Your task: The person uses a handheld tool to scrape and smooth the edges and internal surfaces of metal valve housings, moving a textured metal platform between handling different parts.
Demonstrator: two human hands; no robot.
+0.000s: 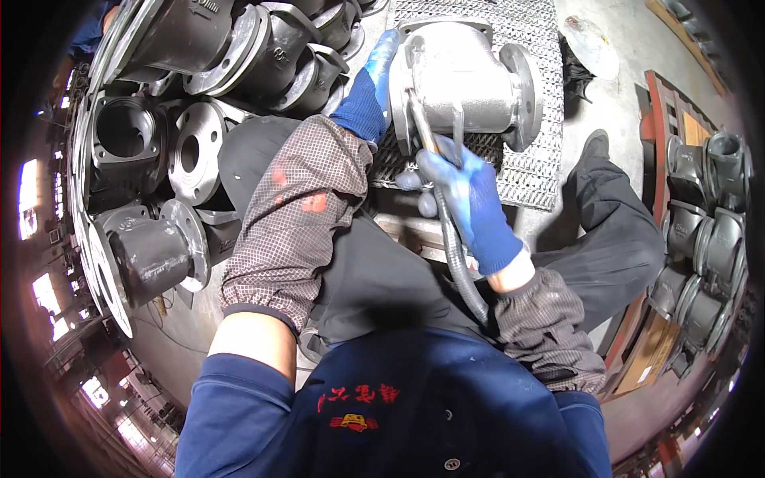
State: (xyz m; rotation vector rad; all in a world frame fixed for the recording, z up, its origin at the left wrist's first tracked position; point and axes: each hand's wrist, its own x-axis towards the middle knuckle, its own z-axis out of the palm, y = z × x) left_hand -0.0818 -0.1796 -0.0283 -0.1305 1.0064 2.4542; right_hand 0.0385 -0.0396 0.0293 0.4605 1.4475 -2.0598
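Note:
A grey cast-metal valve body (466, 84) with round flanges lies on a patterned metal grating (534, 171) in front of me. My left hand (370, 92), in a blue glove, grips the edge of its left flange; some of the fingers are hidden. A slim metal tool (422, 119) with a grey hose (455, 259) is in my right hand (470, 191), also blue-gloved, with the fingers closed round it. The tool's tip meets the face of the left flange, and its exact kind is unclear. The hose trails down toward my lap.
Dark flanged castings (151, 251) are piled high close on my left. On the right, more castings (705, 231) stand on a red-framed pallet (657, 143). A whitish round piece (590, 48) lies on the floor beyond the grating. My legs straddle the work area.

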